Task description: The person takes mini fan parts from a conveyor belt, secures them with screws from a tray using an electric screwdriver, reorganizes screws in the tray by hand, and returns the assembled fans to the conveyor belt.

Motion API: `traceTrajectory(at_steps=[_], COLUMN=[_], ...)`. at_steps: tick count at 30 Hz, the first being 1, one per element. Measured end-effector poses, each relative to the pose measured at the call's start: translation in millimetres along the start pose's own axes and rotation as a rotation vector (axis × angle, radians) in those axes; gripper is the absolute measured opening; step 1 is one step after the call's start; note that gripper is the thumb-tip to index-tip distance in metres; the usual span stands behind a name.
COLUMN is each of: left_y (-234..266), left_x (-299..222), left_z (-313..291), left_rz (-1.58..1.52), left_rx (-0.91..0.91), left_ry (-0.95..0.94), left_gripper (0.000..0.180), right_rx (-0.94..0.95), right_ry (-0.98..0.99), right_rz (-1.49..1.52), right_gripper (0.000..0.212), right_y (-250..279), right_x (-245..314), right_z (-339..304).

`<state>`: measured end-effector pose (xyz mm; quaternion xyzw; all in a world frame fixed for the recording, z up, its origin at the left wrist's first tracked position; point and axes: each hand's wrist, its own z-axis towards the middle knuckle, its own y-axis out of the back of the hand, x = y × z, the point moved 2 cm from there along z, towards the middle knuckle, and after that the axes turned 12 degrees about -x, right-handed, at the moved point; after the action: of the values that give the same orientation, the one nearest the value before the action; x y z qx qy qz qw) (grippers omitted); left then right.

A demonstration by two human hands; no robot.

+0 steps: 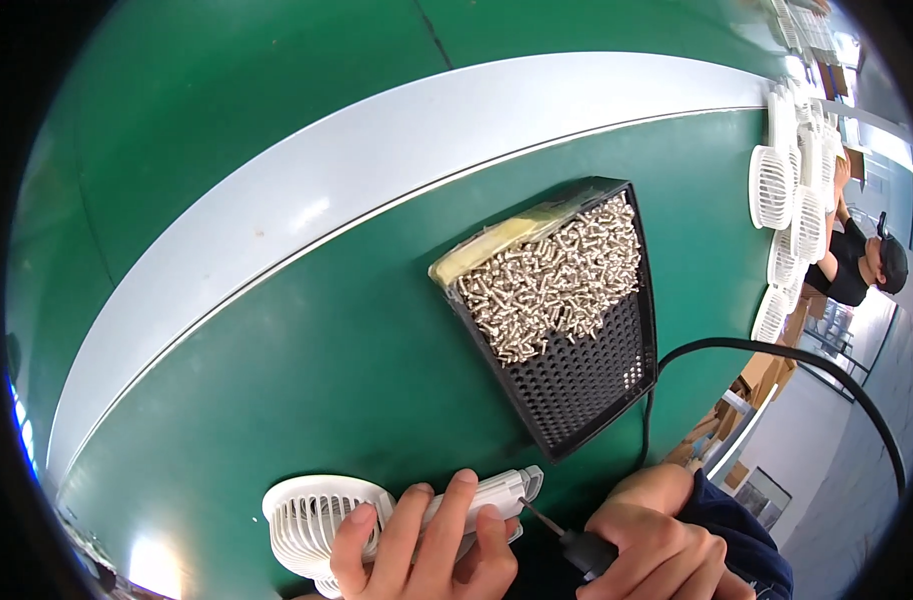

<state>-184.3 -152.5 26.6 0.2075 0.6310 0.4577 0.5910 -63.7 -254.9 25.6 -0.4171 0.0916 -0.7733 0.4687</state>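
Note:
A white handheld fan (pixel 307 515) with a slatted round head lies at the front of the green table. My left hand (pixel 432 545) is closed over its handle, fingers wrapped across the top. In my right hand (pixel 657 550) is a screwdriver (pixel 587 552) with a black body and thin metal shaft, its tip at the end of the fan's handle. Whether the tip sits in a screw is too small to tell. Beyond both hands stands a black perforated tray (pixel 649 310), its upper part heaped with small silvery screws (pixel 557 275).
A black cable (pixel 777 350) arches from beside the tray to the right. Yellowish tape (pixel 497 245) covers the tray's far-left edge. Several white fans (pixel 772 188) are piled at the table's right side, near another person (pixel 857 265). A pale strip (pixel 327 190) crosses the green surface.

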Motion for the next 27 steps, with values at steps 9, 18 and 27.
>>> traceTrajectory(at_steps=[9,18,27], left_y=[0.5,3.0,4.0], left_x=[6.1,8.0,8.4], left_z=[2.1,0.6,0.2], left_rz=[0.032,0.034,0.044], left_rx=[0.018,0.023,0.014], left_ry=[-0.097,-0.124,-0.12], left_gripper=[0.014,0.015,0.015], right_rx=[0.095,0.183,0.266], right_ry=[-0.055,-0.11,-0.147], right_rz=[-0.022,0.02,0.069], right_gripper=[0.008,0.006,0.007], right_y=[1.7,2.0,1.6], right_x=[2.0,3.4,1.7], right_z=[-2.3,1.4,5.0])
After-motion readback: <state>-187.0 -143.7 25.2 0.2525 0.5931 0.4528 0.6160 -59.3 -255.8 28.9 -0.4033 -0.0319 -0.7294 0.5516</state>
